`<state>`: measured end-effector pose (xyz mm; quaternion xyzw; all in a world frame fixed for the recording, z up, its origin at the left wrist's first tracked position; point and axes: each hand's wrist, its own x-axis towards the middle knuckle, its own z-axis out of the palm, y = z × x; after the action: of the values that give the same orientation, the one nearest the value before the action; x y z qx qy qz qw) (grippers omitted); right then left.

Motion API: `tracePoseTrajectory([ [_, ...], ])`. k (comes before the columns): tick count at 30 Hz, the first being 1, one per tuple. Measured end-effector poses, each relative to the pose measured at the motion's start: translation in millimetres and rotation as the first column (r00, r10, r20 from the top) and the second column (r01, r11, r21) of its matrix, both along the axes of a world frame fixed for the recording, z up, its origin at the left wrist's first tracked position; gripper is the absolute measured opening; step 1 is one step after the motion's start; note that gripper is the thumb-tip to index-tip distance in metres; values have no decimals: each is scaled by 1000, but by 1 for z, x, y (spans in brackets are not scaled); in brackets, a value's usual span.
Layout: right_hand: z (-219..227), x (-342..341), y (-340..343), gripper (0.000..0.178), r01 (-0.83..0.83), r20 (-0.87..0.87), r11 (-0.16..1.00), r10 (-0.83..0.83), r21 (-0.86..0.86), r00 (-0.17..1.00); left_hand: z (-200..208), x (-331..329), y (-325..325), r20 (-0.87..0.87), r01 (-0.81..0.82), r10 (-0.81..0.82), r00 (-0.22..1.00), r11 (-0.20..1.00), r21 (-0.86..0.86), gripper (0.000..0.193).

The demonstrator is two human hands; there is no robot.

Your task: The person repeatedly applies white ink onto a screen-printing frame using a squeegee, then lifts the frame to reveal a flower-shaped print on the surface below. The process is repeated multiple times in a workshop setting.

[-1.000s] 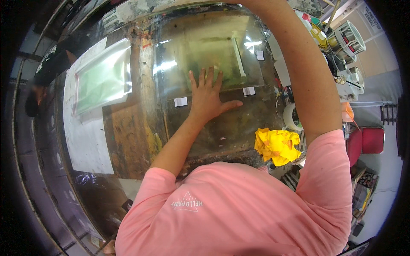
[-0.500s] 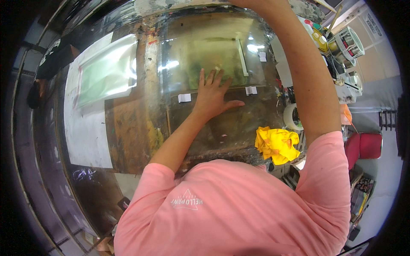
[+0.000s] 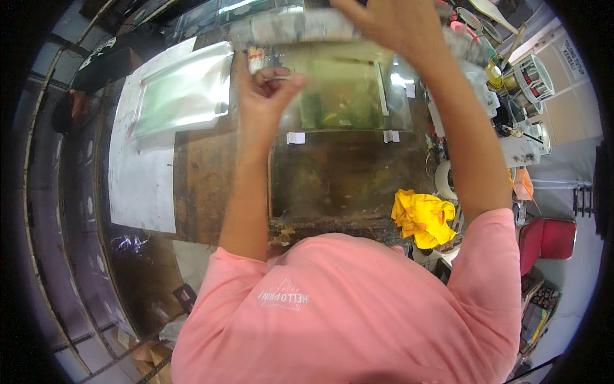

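Note:
My left hand is raised over the left part of the worktable, its index finger up and the other fingers curled. A small pale bit shows at the curled fingers, too blurred to name. Right of it lies a greenish translucent sheet with a white strip along its right side. Two small white tabs, a left one and a right one, sit just below the sheet. My right hand is at the top edge by a blurred, paint-stained bar; its fingertips are cut off.
A clear glossy sheet rests on white paper at the left. A crumpled yellow cloth lies at the table's near right, beside a tape roll. Tins stand at the right; a red chair is beyond.
My left hand has lifted from flat on the greenish sheet, moved left and curled its fingers. My right hand has come lower into view. The stained bar has moved nearer.

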<state>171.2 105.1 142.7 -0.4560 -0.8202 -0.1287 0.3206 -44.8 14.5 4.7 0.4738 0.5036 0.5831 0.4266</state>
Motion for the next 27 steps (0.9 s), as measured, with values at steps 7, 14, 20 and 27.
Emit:
tracePoseTrajectory([
  [7,-100,34,-47,43,-189,200,888,293,-419,935,-36,-12,-46,-266,-43,3,964,989,-144,99],
  [14,-167,29,-91,40,-92,130,764,224,-638,966,-108,-14,-65,-919,-276,170,357,959,70,108],
  [20,-208,29,-85,42,-134,141,860,230,-492,963,-117,-20,-63,-880,-226,103,464,974,-5,106],
  [27,-220,2,95,43,-49,224,939,132,-341,966,-116,-22,-62,-870,-211,143,472,976,46,105],
])
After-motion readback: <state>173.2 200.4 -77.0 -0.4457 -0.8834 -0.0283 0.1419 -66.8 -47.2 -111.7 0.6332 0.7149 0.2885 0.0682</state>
